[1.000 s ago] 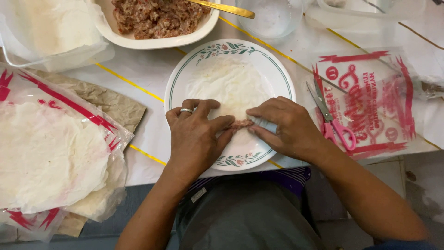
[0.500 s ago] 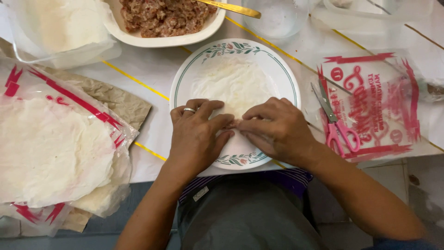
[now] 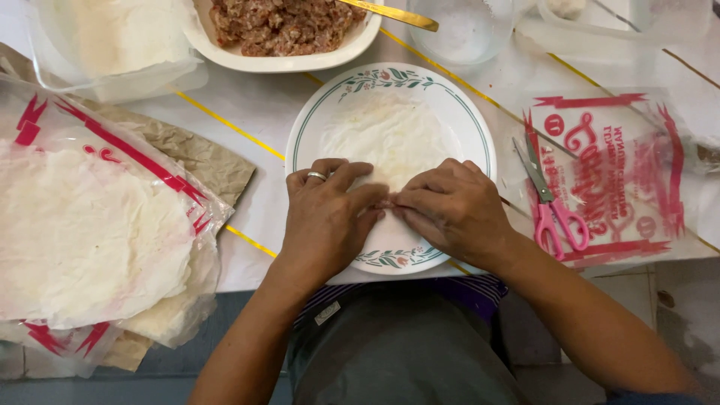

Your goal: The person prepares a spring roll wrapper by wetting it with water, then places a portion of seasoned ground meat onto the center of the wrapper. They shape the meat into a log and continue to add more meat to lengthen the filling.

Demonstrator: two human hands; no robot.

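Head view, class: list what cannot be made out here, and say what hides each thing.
- Head view: the near edge of the wrapper lies under the left hand and right hand, which hide any filling there.
- Head view: the meat bowl is cut off by the top edge.
- Head view: the scissors tips blur against the empty bag.

Pink-handled scissors [image 3: 551,199] lie beside a bowl [image 3: 225,52] of seemingly minced meat [image 3: 281,22].

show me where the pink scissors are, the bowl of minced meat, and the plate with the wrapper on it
pink scissors [image 3: 556,217], head view, on the pink handle loops.
bowl of minced meat [image 3: 225,54], head view, on its white rim, lower left.
plate [image 3: 472,127], head view, on the bare right rim beside the wrapper [image 3: 390,139].
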